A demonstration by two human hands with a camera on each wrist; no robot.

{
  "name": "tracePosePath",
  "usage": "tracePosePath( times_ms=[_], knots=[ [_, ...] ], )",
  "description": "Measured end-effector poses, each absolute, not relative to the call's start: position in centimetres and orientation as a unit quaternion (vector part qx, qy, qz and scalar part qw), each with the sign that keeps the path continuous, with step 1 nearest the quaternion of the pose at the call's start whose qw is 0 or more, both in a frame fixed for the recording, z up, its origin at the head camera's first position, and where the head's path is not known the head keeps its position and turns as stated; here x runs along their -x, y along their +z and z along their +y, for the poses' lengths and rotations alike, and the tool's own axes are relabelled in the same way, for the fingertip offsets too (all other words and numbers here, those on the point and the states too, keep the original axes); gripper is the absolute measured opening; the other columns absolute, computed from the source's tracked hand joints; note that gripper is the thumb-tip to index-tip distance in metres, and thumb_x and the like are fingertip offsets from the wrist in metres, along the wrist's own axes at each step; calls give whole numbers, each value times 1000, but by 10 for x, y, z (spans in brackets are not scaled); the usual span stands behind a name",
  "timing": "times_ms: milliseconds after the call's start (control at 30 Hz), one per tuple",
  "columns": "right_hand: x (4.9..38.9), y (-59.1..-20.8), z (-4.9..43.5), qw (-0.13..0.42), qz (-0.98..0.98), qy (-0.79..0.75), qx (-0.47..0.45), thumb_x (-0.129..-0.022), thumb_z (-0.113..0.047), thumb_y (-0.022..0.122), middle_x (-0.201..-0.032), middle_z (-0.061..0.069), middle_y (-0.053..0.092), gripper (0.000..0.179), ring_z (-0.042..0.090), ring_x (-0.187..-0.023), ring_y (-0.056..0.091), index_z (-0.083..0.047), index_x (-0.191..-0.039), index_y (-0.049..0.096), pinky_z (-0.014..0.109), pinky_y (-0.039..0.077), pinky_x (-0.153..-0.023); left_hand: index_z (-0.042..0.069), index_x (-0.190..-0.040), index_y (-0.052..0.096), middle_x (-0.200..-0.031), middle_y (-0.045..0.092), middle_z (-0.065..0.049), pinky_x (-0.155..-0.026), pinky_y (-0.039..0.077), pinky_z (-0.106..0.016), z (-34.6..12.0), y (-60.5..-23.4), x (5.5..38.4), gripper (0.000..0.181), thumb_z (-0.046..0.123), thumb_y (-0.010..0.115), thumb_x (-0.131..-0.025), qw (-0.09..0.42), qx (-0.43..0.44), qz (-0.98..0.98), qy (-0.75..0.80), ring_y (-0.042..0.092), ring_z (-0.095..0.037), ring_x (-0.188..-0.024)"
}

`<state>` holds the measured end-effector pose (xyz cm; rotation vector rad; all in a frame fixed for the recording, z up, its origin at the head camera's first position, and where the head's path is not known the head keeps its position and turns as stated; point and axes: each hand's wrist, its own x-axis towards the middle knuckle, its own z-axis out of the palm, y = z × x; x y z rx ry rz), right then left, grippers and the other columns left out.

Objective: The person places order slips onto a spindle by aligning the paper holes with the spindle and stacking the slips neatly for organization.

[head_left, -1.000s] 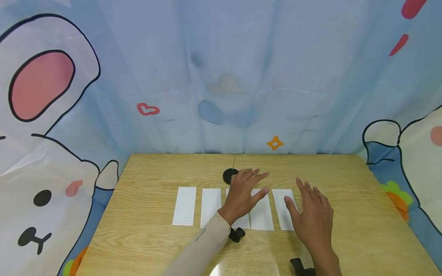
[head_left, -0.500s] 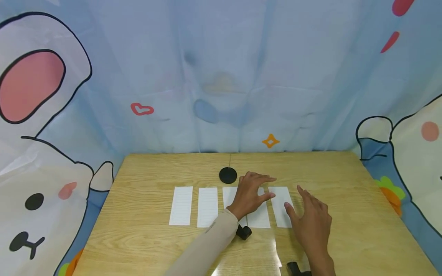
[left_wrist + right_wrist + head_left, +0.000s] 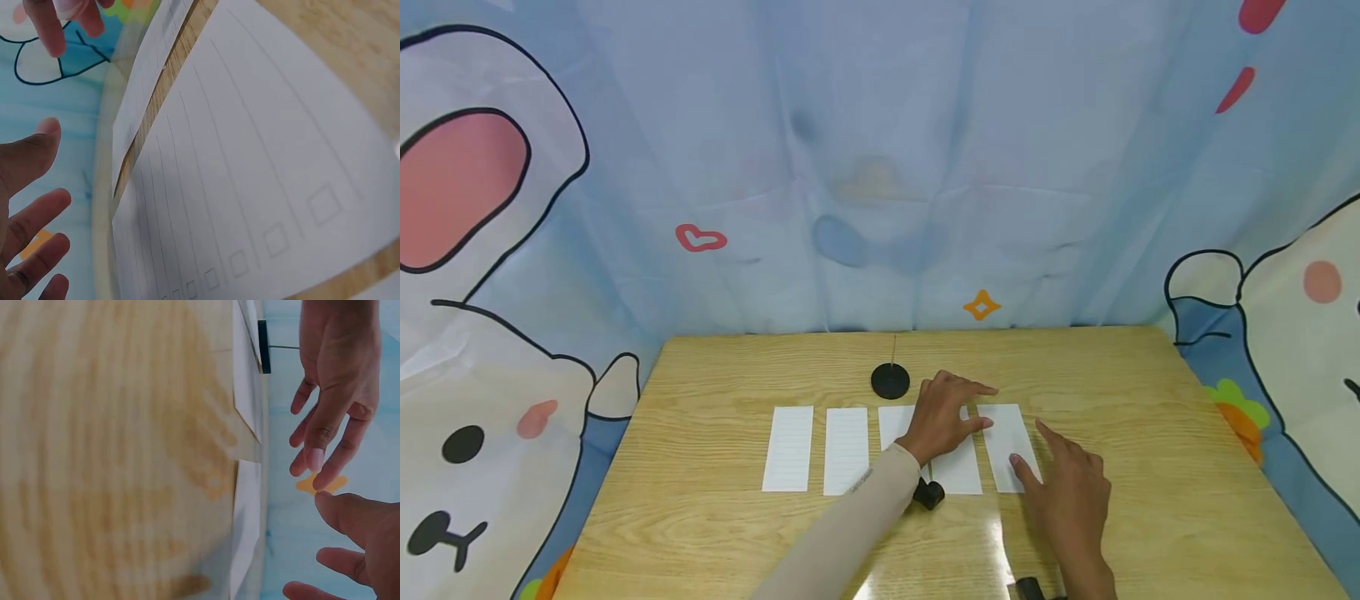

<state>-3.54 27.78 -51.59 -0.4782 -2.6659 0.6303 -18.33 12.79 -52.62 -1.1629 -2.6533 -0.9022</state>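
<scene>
My left hand [image 3: 942, 419] hovers over a white paper strip [image 3: 962, 475], with fingers spread and pointing right, holding nothing. My right hand [image 3: 1069, 492] hangs in the air beside the rightmost paper strip [image 3: 1011, 450], thumb apart from the fingers, also holding nothing. In the left wrist view the paper [image 3: 250, 156] shows ruled lines with small printed squares along one end. The right wrist view has my left hand [image 3: 340, 387] pointing down toward my right hand [image 3: 362, 544], their fingers near each other. The left hand partly covers the middle strip [image 3: 893, 425].
Two more lined strips, the far left one [image 3: 787, 450] and its neighbour [image 3: 846, 450], complete the row on the wooden table [image 3: 700, 533]. Behind them stands a black disc [image 3: 891, 381] with a thin upright rod. A patterned blue curtain [image 3: 880, 167] borders the table's back edge.
My left hand has moved right and a little toward me, uncovering the black disc. The right hand has come slightly nearer. The head view has shifted a little; the papers lie as before.
</scene>
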Motion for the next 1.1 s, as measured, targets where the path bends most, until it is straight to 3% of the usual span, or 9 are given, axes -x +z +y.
tracePosePath(
  times_ms=[300,633,800,1100],
  knots=[
    [31,-524,277,134,-940,235,210,-84,-28,92,-131,39,61,69,59,-116,53,-2,-142,64,74,43,-92,36,-132,75,-127,76,16,-90,42,-27,141,-526,193,45,43,86,-88,32,388,-885,-255,60,-11,-110],
    [27,-526,280,103,-939,237,228,-83,-32,91,-123,41,61,66,62,-112,57,7,-132,68,68,45,-87,33,-123,77,-107,80,13,-79,36,-22,155,-531,198,43,42,91,-83,31,392,-889,-234,57,-9,-96],
    [27,-528,280,81,-937,247,233,-83,-30,90,-121,39,61,66,61,-112,58,9,-132,67,67,46,-87,33,-123,76,-108,77,12,-83,40,-23,158,-532,197,45,45,90,-83,27,390,-895,-216,58,-8,-98],
    [29,-528,280,90,-929,271,235,-80,-22,92,-113,33,63,65,53,-105,60,11,-130,66,60,46,-82,34,-124,74,-106,73,14,-89,43,-26,163,-533,198,44,46,89,-85,10,388,-901,-192,57,-8,-100]
  ],
)
